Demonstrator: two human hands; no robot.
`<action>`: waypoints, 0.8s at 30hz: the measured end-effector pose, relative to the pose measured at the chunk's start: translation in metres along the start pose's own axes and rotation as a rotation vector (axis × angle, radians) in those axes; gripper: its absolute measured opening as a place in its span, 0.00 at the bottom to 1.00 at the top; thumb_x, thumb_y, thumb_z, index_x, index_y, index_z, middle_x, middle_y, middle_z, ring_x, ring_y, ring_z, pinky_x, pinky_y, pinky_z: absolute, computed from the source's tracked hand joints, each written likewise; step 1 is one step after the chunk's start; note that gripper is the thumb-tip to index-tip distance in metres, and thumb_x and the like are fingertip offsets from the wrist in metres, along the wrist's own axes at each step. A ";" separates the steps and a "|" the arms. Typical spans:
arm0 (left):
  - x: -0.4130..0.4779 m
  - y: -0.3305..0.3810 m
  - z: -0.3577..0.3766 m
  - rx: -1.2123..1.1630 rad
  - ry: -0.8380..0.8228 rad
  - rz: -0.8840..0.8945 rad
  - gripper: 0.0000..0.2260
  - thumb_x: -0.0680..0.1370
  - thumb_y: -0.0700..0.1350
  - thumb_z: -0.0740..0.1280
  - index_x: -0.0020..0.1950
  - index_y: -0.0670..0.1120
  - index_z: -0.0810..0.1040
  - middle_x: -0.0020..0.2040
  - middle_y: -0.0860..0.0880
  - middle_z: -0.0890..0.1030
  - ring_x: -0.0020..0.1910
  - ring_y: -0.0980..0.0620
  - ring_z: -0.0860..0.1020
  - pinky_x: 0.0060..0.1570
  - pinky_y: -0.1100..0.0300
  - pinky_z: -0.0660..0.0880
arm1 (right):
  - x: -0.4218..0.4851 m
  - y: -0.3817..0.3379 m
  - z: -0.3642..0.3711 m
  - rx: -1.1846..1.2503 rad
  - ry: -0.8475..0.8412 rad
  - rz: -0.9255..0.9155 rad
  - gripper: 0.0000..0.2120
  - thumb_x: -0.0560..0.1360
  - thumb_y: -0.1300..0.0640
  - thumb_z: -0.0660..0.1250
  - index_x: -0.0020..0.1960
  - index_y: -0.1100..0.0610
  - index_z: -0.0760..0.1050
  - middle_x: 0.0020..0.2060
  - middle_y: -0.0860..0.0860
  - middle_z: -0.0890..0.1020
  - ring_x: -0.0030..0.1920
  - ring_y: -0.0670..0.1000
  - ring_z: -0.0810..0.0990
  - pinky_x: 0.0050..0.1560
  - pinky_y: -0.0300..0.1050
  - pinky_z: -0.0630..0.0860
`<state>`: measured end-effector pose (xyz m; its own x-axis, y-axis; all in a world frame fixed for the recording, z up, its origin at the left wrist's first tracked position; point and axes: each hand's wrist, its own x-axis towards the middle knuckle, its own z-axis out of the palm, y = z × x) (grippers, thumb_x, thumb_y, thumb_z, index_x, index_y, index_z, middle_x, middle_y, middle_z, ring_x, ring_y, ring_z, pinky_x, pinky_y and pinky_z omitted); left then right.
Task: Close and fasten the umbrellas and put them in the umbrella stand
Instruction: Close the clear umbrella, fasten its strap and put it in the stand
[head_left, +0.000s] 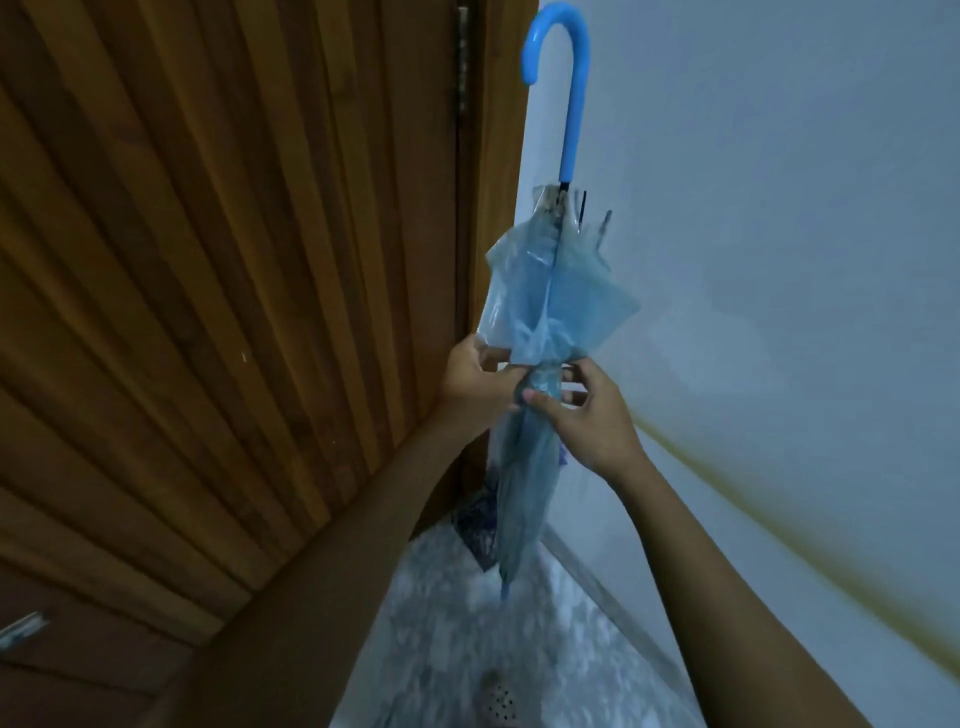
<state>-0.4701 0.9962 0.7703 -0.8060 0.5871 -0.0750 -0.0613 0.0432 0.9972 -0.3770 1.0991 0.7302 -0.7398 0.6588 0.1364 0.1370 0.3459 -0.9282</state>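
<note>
A folded translucent blue umbrella (545, 291) stands upright in front of me, its blue hooked handle (569, 88) at the top and its tip pointing down toward the floor. The canopy flares loosely above my hands and is bunched tight below them. My left hand (475, 376) grips the gathered canopy from the left. My right hand (584, 415) holds the same narrow part from the right, thumb pressed across the front. Whether a strap is under the fingers cannot be made out.
A slatted wooden door (234, 286) fills the left side, close to my left arm. A pale wall (779, 234) is on the right. Below lies a speckled floor (467, 623) with a round drain (501, 701). A dark patterned object (475, 525) sits behind the umbrella's lower part.
</note>
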 end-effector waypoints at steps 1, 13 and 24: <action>0.023 0.000 0.006 0.008 0.013 -0.011 0.12 0.73 0.39 0.74 0.43 0.50 0.72 0.42 0.50 0.80 0.41 0.47 0.83 0.44 0.49 0.82 | 0.024 0.008 0.000 0.010 0.007 -0.008 0.22 0.72 0.51 0.75 0.63 0.50 0.73 0.54 0.45 0.81 0.52 0.47 0.81 0.48 0.41 0.80; 0.200 -0.067 0.027 0.143 -0.009 -0.058 0.09 0.76 0.38 0.68 0.56 0.41 0.77 0.50 0.47 0.81 0.54 0.46 0.81 0.55 0.50 0.80 | 0.187 0.111 0.046 0.018 0.073 -0.045 0.24 0.75 0.57 0.71 0.68 0.58 0.68 0.58 0.49 0.78 0.54 0.46 0.77 0.46 0.21 0.72; 0.248 -0.246 0.018 0.161 -0.273 -0.175 0.13 0.73 0.44 0.74 0.53 0.54 0.74 0.49 0.57 0.79 0.54 0.56 0.79 0.56 0.56 0.79 | 0.197 0.295 0.124 -0.138 0.130 0.058 0.08 0.73 0.64 0.73 0.50 0.67 0.79 0.42 0.51 0.78 0.42 0.44 0.76 0.42 0.46 0.74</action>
<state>-0.6444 1.1453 0.5067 -0.6031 0.7531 -0.2629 -0.0727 0.2762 0.9583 -0.5638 1.2481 0.4399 -0.6378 0.7582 0.1356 0.2731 0.3872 -0.8806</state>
